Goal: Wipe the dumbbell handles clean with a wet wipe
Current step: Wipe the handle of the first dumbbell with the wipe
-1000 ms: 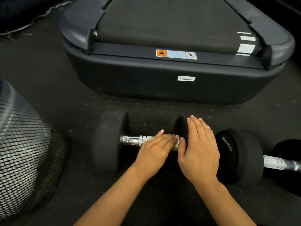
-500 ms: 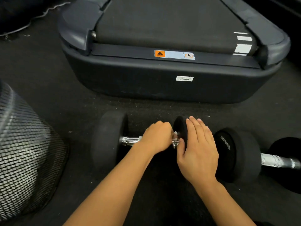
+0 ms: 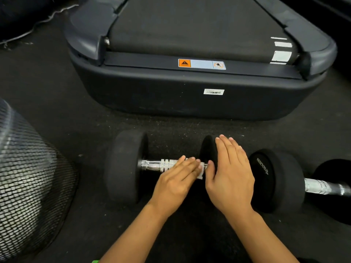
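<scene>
Black gym floor [image 3: 57, 103], treadmill [image 3: 190, 103] at upper centre; my left hand [image 3: 176, 185] presses a wipe [image 3: 201, 174] flat-fingered onto the dumbbell [image 3: 125, 166], and my right hand [image 3: 230, 175] lies open on its weight.

a dumbbell [image 3: 126, 166] lies before the treadmill [image 3: 190, 95], a second dumbbell [image 3: 281, 179] to its right.

Glossy knurled metal handle [image 3: 157, 165], matt rubbery weights [image 3: 123, 166].

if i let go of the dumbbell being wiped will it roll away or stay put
Probably apt to roll: the dumbbell has round black ends lying on the flat floor, and the right hand lies flat on one end, likely steadying it. It looks heavy for its size, with thick ends and a metal handle, so it should not move far. The left hand presses the wipe there.
</scene>
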Demonstrator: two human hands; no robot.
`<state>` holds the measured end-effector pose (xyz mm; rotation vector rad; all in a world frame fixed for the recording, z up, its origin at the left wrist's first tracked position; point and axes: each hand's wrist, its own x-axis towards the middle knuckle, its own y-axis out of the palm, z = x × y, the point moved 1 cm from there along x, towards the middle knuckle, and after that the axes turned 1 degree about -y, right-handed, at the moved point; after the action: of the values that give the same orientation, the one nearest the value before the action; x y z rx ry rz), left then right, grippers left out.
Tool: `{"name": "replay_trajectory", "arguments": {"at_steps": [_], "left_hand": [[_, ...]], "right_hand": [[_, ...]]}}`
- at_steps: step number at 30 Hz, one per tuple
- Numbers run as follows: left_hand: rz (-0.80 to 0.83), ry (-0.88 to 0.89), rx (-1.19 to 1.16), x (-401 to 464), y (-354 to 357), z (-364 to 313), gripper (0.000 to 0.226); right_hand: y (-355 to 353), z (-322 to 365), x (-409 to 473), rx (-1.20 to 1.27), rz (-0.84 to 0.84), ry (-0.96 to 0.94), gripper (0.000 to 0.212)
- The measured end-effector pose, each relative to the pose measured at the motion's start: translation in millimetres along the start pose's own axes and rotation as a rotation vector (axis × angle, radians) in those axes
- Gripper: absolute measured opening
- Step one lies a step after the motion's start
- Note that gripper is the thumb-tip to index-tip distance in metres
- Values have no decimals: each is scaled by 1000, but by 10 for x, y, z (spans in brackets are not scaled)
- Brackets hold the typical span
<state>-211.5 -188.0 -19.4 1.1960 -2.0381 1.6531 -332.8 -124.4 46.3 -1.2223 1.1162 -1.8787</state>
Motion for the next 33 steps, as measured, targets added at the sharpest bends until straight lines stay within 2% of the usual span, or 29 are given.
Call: {"name": "replay_trajectory", "arguments": {"at_steps": [3,5,7,10,12,15,17,20,24,29,33], "left_hand": [[12,69,32,26,43,-11,30],[37,24,52,66,53,-36,27],[124,-106,92,205,4,-79,28],[444,-361,105,550,-100,-85,20],[595,-525,66,717,-139,1,19],[707,-636,-17,762,-167,59,28],[664,-655,-26,721,-187,8,22],[515,-582,42,659,-174,-90,16],[352,-351,-51,429,-173,-46,21],[151,-19,-36,91,-61,-6,27],[66,1,16,-13,-78,98,31]], "right_hand": [[3,7,7,-3,-4,1,53],[-1,10,20,-3,-10,2,52],[3,15,43,-6,-6,3,52],[8,8,50,-24,7,1,52],[4,5,33,-21,-1,-7,53],[0,-2,0,-2,-15,-19,53],[-9,2,-10,-2,-21,-22,53],[-23,14,-18,-12,-14,-22,53],[-22,7,-8,-7,-1,-20,52],[-23,13,17,-11,7,-13,52],[-31,5,14,-16,26,-21,53]]}}
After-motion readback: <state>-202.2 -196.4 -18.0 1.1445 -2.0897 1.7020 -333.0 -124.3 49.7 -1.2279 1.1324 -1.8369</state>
